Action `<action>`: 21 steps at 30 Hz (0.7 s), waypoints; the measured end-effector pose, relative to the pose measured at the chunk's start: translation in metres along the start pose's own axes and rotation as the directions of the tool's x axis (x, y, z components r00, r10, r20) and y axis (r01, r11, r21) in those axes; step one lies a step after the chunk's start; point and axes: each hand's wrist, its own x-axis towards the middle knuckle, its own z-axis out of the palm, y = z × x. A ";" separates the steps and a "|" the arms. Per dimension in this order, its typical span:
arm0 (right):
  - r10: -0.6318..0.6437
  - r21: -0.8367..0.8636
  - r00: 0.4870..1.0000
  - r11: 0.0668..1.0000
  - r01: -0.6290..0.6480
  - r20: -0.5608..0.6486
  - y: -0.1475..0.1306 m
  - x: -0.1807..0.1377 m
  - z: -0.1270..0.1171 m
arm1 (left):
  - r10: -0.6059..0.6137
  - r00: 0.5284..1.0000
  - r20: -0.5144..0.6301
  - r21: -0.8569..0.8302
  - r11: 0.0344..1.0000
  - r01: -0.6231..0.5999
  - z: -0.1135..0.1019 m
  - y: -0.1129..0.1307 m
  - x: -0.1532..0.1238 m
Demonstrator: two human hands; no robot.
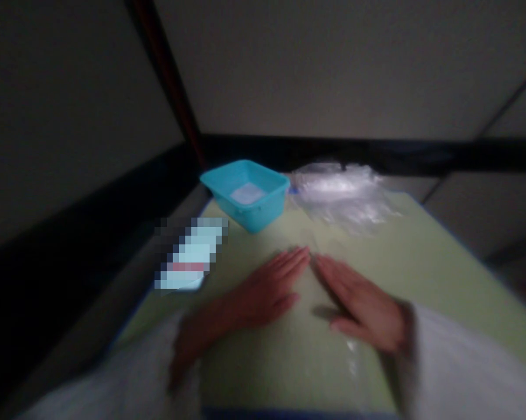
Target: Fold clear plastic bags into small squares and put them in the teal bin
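Observation:
My left hand (267, 289) lies low over the pale green tabletop (263, 367), fingers stretched out and thumb apart. Opposite it, my right hand (359, 297) is also flat with straight fingers, and the two sets of fingertips nearly meet. Neither hand grips anything. Faint glints beside my right wrist look like a clear plastic sheet or bag (353, 359) on the table; its outline is hard to make out. Whether the palms press on it cannot be seen.
A turquoise plastic basin (265, 214) with something white inside stands at the back left. Beside it is a heap of clear plastic bags (344, 195). A blurred-out light rectangular item (195, 254) lies near the left edge. Walls rise behind and to the left.

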 end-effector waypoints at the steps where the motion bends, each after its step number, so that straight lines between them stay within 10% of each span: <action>1: 0.004 -0.009 1.000 1.000 -0.004 0.003 0.002 0.000 0.000 | -0.023 1.000 -0.014 0.012 1.000 0.023 0.000 -0.003 -0.001; 21: 0.039 -0.082 0.999 0.996 -0.039 -0.007 0.013 -0.002 0.002 | 0.111 0.990 0.083 0.023 0.993 -0.113 -0.002 -0.001 0.009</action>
